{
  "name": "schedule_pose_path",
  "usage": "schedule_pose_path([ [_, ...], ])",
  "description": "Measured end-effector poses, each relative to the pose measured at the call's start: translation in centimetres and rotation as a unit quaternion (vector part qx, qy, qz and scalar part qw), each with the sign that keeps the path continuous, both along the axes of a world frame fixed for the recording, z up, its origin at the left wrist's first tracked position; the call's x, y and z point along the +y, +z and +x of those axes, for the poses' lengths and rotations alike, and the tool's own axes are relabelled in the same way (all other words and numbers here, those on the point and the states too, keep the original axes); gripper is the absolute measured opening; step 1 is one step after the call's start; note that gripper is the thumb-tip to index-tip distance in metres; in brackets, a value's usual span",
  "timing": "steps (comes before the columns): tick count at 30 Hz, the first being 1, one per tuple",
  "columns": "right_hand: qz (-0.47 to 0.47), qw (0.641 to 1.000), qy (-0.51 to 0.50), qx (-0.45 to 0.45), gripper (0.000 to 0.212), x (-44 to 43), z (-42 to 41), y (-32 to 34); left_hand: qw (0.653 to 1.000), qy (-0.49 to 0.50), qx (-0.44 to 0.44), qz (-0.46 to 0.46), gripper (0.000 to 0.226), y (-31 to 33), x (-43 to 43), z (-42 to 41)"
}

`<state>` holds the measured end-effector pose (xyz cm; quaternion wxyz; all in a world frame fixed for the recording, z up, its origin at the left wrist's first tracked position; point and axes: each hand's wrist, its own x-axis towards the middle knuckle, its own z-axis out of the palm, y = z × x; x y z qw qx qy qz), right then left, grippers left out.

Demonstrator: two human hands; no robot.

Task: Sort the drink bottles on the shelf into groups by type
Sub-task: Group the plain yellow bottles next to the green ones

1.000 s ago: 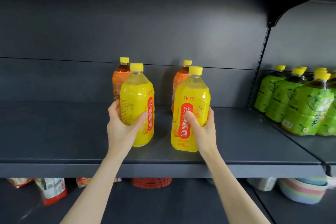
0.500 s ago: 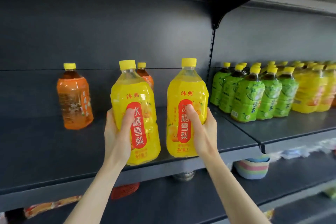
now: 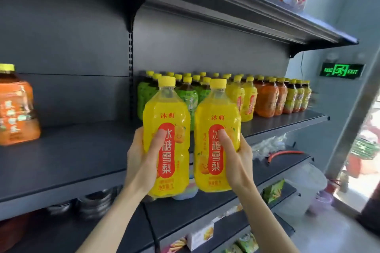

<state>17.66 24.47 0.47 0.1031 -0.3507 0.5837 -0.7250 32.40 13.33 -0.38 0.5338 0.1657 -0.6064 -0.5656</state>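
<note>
My left hand (image 3: pixel 141 158) grips a yellow pear-drink bottle (image 3: pixel 167 117) with a red label, held upright in the air in front of the shelf. My right hand (image 3: pixel 236 160) grips a second identical yellow bottle (image 3: pixel 218 113) right beside it. Behind them on the right shelf section (image 3: pixel 287 124) stand grouped rows: green tea bottles (image 3: pixel 144 96), yellow bottles (image 3: pixel 246 100), orange bottles (image 3: pixel 267 100) and darker yellow-green bottles (image 3: pixel 296 98). One orange bottle (image 3: pixel 16 109) stands on the left shelf section (image 3: pixel 72 150).
A shelf bracket upright (image 3: pixel 130 72) divides the two sections. An upper shelf (image 3: pixel 246 12) carries snack bags. Lower shelves hold metal bowls (image 3: pixel 96 204), packets and an orange hose (image 3: pixel 283 153). A green exit sign (image 3: pixel 341 71) hangs on the right wall.
Both hands lifted the two yellow bottles off the left shelf section and carried them rightward. They are now in front of the grouped bottles on the right section.
</note>
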Motion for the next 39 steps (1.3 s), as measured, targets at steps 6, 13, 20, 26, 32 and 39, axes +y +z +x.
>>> schedule_pose_path([
  [6,-0.007,1.000,-0.009,-0.011,0.052,2.8,-10.3,0.6,1.000,0.004,-0.005,-0.017,0.059,1.3,2.2,-9.4],
  [13,-0.014,0.999,0.022,0.022,0.059,0.1,-20.5,0.8,0.999,0.030,-0.007,-0.034,0.049,1.5,0.0,-19.8],
  [20,-0.013,0.998,0.039,0.043,0.051,-3.4,-30.9,1.7,0.997,0.070,-0.016,-0.031,0.054,1.7,-2.8,-30.6],
  [26,-0.014,0.997,0.074,0.027,0.056,-6.0,-38.7,1.4,0.992,0.109,-0.043,-0.039,0.062,2.3,-3.8,-37.2],
  [32,-0.002,0.990,0.143,0.016,0.064,-7.9,-43.9,-0.5,0.978,0.202,-0.038,-0.020,0.054,0.6,-3.4,-40.6],
  [39,-0.015,0.981,0.195,-0.005,0.064,-10.6,-44.6,-1.8,0.962,0.265,-0.064,0.001,0.077,-0.9,-4.4,-41.5],
])
